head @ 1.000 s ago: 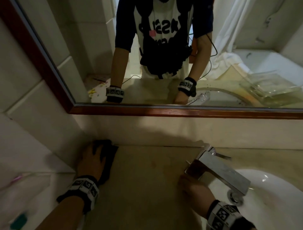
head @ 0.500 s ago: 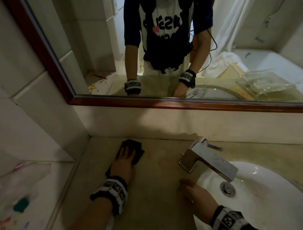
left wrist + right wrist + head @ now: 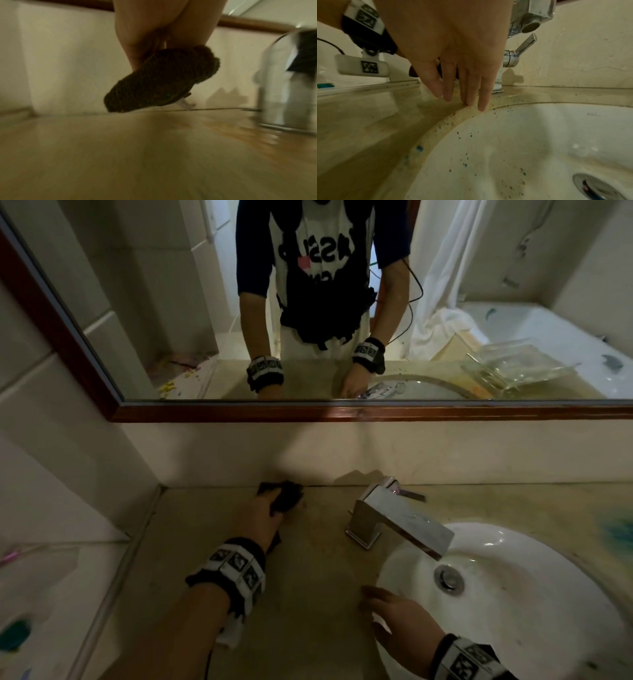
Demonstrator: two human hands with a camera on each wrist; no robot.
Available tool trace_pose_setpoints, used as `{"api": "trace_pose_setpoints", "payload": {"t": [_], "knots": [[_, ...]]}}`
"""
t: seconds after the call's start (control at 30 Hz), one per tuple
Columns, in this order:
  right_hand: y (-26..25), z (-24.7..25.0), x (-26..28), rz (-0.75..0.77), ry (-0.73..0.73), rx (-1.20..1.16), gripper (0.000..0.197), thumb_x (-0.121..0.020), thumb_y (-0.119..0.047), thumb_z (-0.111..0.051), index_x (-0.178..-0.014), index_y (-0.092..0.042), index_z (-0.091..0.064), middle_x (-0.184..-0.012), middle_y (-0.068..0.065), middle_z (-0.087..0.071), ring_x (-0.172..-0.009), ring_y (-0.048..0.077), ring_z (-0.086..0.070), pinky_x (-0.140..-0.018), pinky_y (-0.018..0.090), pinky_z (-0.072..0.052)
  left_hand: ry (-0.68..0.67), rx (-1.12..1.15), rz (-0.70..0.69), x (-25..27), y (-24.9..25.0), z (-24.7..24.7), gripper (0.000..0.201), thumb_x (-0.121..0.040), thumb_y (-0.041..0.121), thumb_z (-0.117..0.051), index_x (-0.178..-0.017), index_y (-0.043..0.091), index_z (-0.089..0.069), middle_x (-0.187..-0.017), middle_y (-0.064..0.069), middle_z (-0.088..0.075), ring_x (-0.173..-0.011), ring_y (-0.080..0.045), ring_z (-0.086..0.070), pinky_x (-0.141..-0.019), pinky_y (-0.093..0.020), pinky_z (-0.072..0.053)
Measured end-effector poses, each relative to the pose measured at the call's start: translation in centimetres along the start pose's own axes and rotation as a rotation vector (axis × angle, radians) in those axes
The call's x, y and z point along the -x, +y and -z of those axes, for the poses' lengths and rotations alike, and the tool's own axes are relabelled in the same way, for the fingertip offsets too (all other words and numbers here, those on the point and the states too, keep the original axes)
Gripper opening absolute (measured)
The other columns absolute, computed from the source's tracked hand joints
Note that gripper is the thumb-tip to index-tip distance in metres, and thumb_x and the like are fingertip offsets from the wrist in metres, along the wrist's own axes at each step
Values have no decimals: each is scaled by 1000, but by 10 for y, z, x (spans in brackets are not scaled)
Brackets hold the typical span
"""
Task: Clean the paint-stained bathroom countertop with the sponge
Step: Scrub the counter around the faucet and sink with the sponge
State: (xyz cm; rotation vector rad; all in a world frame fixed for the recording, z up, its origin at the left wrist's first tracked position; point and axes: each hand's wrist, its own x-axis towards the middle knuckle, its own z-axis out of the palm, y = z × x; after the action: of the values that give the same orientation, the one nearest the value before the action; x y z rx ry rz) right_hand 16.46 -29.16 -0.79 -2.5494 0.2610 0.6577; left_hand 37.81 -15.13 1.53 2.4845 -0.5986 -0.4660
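Note:
My left hand (image 3: 262,517) grips a dark ribbed sponge (image 3: 286,498) at the back of the beige countertop (image 3: 318,577), close to the wall and left of the faucet (image 3: 394,518). In the left wrist view the sponge (image 3: 161,79) is tilted, with its lower corner on the countertop (image 3: 137,148) and my left hand (image 3: 145,27) above it. My right hand (image 3: 400,621) lies flat with straight fingers. Its fingertips (image 3: 468,102) touch the counter at the rim of the white sink (image 3: 522,135).
A teal paint smear (image 3: 620,534) marks the counter right of the sink (image 3: 531,628). Coloured specks dot the basin and a blue spot (image 3: 419,148) sits near its rim. A wood-framed mirror (image 3: 342,412) hangs above. A lower white ledge (image 3: 51,594) with paint spots lies left.
My left hand has slid the sponge from the left corner rightwards along the back wall toward the faucet. The right hand has stayed at the sink's rim.

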Motion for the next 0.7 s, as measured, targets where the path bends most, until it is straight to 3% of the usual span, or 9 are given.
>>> {"api": "trace_pose_setpoints", "payload": {"t": [0.1, 0.17, 0.23, 0.3, 0.6, 0.7], "knots": [[3, -3, 1, 1, -9, -18, 39, -98, -25, -40, -136, -26, -45, -156, -8, -22, -138, 13, -35, -115, 26, -29, -50, -131, -21, -29, 2, -1, 50, -98, 12, -40, -145, 20, -29, -143, -13, -46, -122, -28, -52, -97, -28, -41], [4, -5, 2, -7, -12, -11, 40, -98, -23, -41, -137, -28, -45, -157, -13, -19, -138, 12, -37, -114, 26, -31, -189, -277, -55, -43, -5, -18, 56, -97, 10, -39, -149, 19, -19, -154, -11, -27, -138, -27, -34, -110, -29, -30], [8, -8, 1, -5, 3, -18, 41, -96, -18, -41, -136, -28, -46, -156, -15, -18, -137, 12, -37, -114, 25, -31, -241, -407, -87, -47, -9, -35, 61, -97, 8, -39, -150, 18, -12, -159, -9, -10, -147, -26, -12, -119, -32, -19], [11, -10, 0, -5, 3, -28, 43, -95, -14, -41, -136, -28, -47, -156, -16, -19, -137, 12, -38, -114, 24, -31, -246, -448, -114, -44, -10, -44, 60, -97, 5, -35, -151, 18, -11, -160, -9, -6, -148, -25, -5, -121, -34, -16], [13, -4, -3, 2, -53, 62, 49, -93, -9, -39, -138, -28, -45, -156, -16, -18, -133, 15, -43, -113, 30, -32, -313, -469, -227, 16, -6, -71, 58, -100, 4, -27, -150, 21, -4, -160, -7, 2, -148, -20, -1, -120, -29, -5], [12, -1, -4, -8, -80, 117, 45, -94, -12, -38, -137, -25, -46, -155, -11, -26, -126, 22, -51, -109, 35, -38, -318, -463, -283, 48, 2, -82, 59, -99, 2, -25, -151, 23, -6, -160, -5, 3, -149, -18, 0, -120, -28, -6]]}}
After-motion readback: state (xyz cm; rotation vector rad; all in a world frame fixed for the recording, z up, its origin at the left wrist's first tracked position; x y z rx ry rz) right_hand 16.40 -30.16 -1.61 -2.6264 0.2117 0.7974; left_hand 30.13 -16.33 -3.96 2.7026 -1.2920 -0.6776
